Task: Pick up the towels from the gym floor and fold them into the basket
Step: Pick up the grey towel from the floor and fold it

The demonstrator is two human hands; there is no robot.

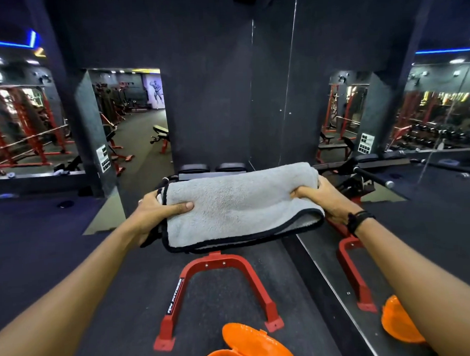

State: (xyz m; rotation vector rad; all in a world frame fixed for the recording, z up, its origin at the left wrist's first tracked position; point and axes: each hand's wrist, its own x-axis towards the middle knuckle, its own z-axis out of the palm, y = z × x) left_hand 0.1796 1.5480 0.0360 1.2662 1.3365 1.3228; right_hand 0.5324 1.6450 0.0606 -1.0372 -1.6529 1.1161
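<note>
From the head camera, a folded grey towel (238, 207) with black trim is held in the air above the red bench frame (220, 288) that stands on the gym floor (71, 279). The left hand (152, 211) grips the towel's left edge, thumb curled over the top; the right hand (326, 198) pinches its right edge, fingers (300, 193) curled into the cloth. Nearer than the frame, at the bottom of the view, is the orange basket (252, 346). Right of the frame, a wall mirror (366, 252) shows the frame and basket in reflection. Beyond the towel, black pads (209, 168) stand against a dark wall.
</note>
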